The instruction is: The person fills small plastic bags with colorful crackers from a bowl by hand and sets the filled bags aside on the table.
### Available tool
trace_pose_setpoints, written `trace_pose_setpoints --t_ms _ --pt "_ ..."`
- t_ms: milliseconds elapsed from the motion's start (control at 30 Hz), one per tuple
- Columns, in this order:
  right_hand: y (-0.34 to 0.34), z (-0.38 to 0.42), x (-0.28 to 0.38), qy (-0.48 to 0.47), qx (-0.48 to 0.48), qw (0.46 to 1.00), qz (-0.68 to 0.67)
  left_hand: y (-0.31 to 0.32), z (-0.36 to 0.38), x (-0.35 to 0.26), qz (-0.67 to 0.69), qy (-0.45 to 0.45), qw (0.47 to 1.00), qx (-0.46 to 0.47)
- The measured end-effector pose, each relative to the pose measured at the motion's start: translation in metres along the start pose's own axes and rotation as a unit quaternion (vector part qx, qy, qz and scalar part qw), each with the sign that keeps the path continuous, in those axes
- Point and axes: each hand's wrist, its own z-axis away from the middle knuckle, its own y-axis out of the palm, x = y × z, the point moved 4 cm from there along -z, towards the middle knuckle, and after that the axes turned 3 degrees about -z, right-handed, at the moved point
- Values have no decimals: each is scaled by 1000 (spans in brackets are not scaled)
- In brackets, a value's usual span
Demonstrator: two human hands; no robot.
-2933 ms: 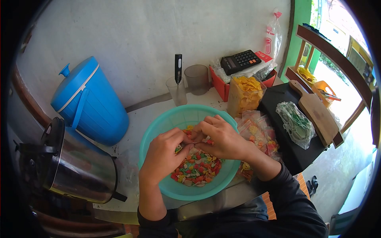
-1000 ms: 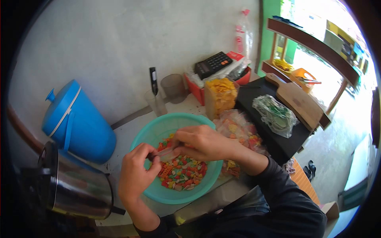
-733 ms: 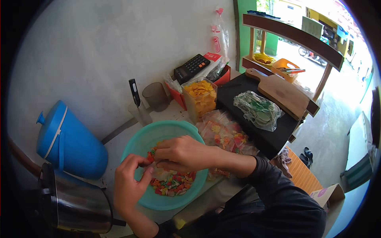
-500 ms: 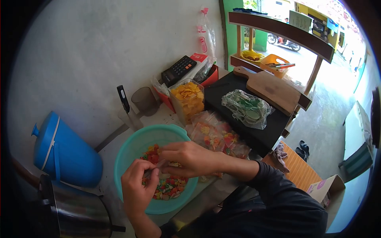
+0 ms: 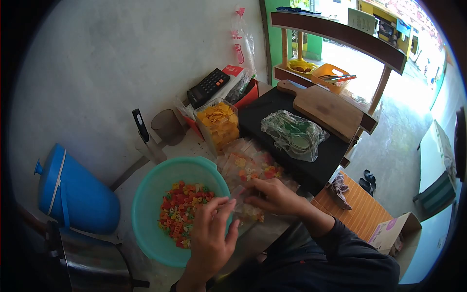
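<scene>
Your right hand pinches a small clear bag by the right rim of the green basin. Left hand: fingers bent, fingertips at the bag's near side, thumb apart; can't tell if they grip it. Colourful snack pieces lie in the basin, on the counter. Filled packets heaped just right of it, beyond your hands. Container of yellow chips stands behind the packets.
</scene>
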Motion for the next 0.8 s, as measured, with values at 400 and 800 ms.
trace_pose_setpoints --t_ms 400,800 --pt "-32 -9 -43 66 -181 977 96 133 73 -31 71 195 963 174" --pt "-6 -18 -70 19 -106 932 345 158 95 -17 195 149 946 211"
